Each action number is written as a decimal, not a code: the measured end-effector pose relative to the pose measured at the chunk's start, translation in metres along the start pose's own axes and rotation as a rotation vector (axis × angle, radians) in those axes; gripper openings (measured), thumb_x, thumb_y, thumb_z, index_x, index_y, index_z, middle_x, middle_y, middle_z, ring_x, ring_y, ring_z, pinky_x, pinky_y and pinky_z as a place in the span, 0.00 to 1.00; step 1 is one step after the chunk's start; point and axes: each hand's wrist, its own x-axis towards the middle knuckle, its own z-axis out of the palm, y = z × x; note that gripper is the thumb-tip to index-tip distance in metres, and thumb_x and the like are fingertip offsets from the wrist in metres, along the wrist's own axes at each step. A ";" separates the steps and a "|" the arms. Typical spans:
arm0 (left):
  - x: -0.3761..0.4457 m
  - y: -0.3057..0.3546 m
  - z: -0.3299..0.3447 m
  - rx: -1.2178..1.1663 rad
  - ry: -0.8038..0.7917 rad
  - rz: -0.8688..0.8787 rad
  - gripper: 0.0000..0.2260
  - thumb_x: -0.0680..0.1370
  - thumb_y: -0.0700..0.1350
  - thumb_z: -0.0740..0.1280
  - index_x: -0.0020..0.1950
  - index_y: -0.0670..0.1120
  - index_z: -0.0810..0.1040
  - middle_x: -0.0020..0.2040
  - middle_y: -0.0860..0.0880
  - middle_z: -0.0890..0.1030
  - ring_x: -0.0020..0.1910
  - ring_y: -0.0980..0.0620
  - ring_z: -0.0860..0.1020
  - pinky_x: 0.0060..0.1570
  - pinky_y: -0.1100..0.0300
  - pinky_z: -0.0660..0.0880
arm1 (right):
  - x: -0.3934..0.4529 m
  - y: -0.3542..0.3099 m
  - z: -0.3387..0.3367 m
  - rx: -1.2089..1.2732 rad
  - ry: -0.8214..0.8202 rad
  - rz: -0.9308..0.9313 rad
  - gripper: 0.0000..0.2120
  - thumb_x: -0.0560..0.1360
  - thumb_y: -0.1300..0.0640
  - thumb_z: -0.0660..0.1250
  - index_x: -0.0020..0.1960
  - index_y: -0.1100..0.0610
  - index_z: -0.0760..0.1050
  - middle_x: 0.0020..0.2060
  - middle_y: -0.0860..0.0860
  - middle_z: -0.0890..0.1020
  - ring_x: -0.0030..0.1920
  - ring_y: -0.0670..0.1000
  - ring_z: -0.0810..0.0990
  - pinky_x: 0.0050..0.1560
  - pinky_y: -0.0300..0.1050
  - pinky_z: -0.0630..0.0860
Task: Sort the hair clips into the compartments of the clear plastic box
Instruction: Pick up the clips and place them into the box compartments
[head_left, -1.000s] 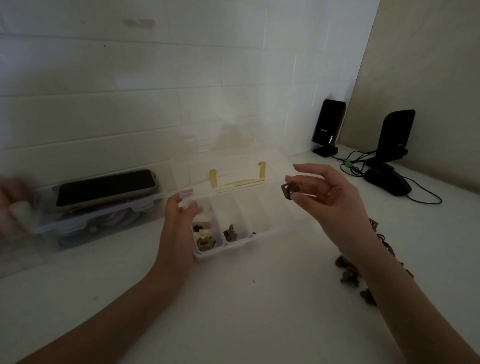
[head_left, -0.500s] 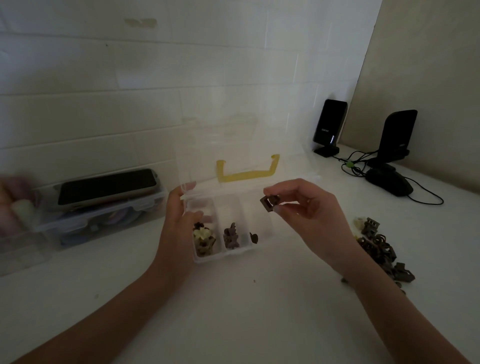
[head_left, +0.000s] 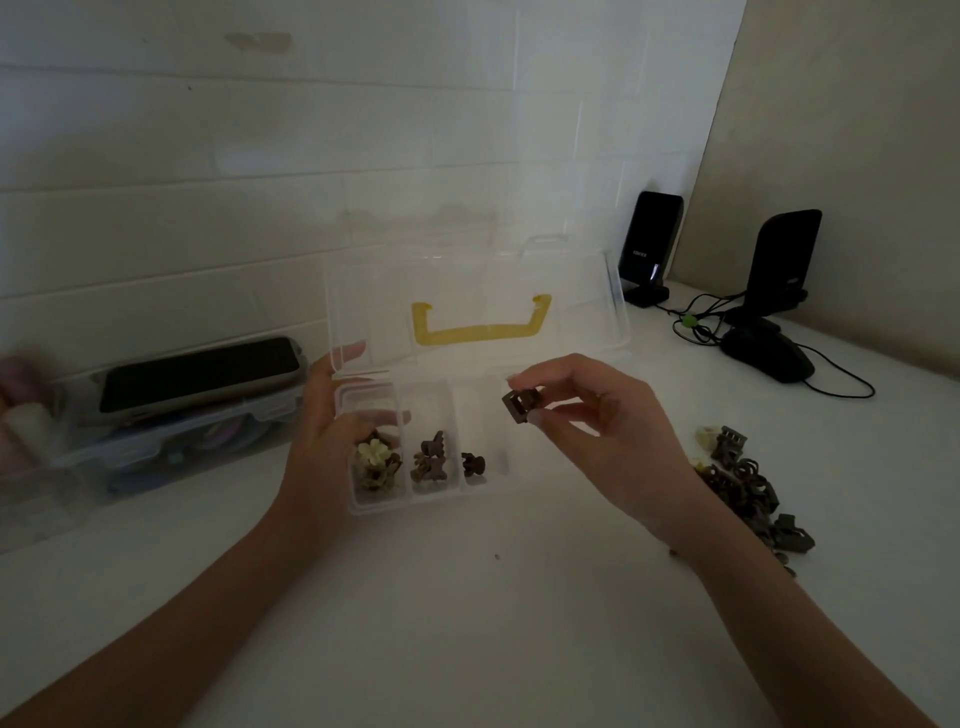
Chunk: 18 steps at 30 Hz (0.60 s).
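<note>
Hair clip (head_left: 521, 407), small, brown and square, is pinched in the fingertips of your right hand (head_left: 597, 415), hanging just above the right end of the clear plastic box (head_left: 431, 499) on the bench (head_left: 467, 597). Your left hand (head_left: 324, 441) grips the box's left end. The bare compartment lies directly below and slightly left of the clip, so lower it straight down; unsorted clips (head_left: 748, 488) wait at right.

Looked like a home desk corner, dimly lit: white tabletop (head_left: 467, 623) pushed against a painted brick wall (head_left: 260, 182), a pair of black desktop speakers (head_left: 649, 244) with tangled cables (head_left: 696, 322) and a black computer mouse (head_left: 769, 356) at the far right, a phone (head_left: 200, 371) lying atop a clear storage tub (head_left: 171, 441) at left.
</note>
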 end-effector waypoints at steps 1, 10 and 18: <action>0.000 0.000 0.000 -0.004 -0.001 -0.005 0.28 0.71 0.32 0.63 0.61 0.62 0.72 0.53 0.56 0.81 0.51 0.50 0.81 0.43 0.51 0.81 | 0.000 0.000 -0.002 -0.042 0.021 -0.013 0.14 0.72 0.71 0.67 0.51 0.54 0.79 0.46 0.46 0.83 0.45 0.46 0.82 0.47 0.35 0.76; -0.001 0.004 0.002 -0.020 0.004 -0.010 0.24 0.65 0.42 0.66 0.57 0.63 0.73 0.52 0.55 0.81 0.52 0.47 0.81 0.49 0.45 0.79 | 0.000 0.011 -0.011 -0.489 0.102 -0.020 0.15 0.71 0.63 0.70 0.54 0.47 0.77 0.52 0.40 0.76 0.50 0.41 0.73 0.51 0.25 0.64; 0.003 0.001 0.002 -0.029 0.048 -0.036 0.24 0.64 0.41 0.67 0.56 0.63 0.74 0.58 0.51 0.77 0.59 0.42 0.76 0.56 0.37 0.74 | 0.001 0.021 -0.053 -0.739 0.335 0.306 0.12 0.75 0.64 0.62 0.50 0.49 0.77 0.45 0.47 0.80 0.41 0.47 0.75 0.42 0.46 0.75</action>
